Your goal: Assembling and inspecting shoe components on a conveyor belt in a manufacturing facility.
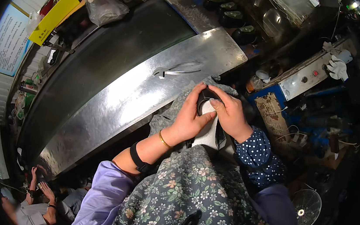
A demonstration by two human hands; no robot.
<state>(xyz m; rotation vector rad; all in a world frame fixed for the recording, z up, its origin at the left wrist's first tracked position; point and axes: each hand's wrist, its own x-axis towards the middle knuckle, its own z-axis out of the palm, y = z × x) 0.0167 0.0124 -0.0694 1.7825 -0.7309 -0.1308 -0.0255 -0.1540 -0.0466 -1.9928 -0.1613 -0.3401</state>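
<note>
In my lap area I hold a dark shoe upper with a white, sole-shaped surface [206,136] facing up. My left hand [189,119] wraps its left edge, thumb lying on the white surface. My right hand [231,117] grips the right side near the tip, its thumb also pressed on top. The fingertips of both hands meet around the far end, so the underside is hidden. Grey cloth [161,123] lies beneath and beside the hands. Metal pincers [182,72] with long handles rest beyond them on a shiny metal bench top [115,99].
A dark conveyor belt [107,52] runs behind the bench. Several black shoe-like pieces [233,18] stand at the back. A control box [304,79] with a white glove [337,67] is at right, a fan [306,209] lower right. Another person's hands [46,191] show lower left.
</note>
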